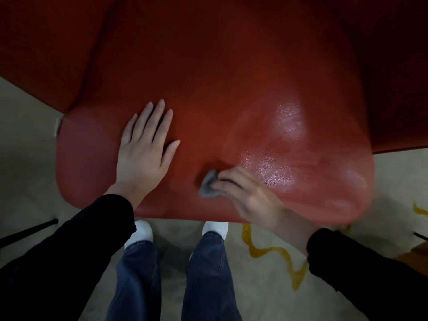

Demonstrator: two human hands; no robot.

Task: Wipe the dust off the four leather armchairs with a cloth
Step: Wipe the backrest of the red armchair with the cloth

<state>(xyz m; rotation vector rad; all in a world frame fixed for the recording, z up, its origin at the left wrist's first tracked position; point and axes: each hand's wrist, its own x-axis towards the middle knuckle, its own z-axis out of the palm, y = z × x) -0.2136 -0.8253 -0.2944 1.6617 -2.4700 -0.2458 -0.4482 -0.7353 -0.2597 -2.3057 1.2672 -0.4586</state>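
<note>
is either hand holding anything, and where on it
The right hand grips a small grey cloth, bunched under its fingertips with one end sticking out. The left hand holds nothing; it rests flat on the red armchair.

dim, glare on leather [287,126], edges warped.

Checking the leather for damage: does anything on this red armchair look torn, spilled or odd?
Nothing stands out. The armchair leather looks whole; the bright patch near the right hand and cloth reads as glare.
</note>
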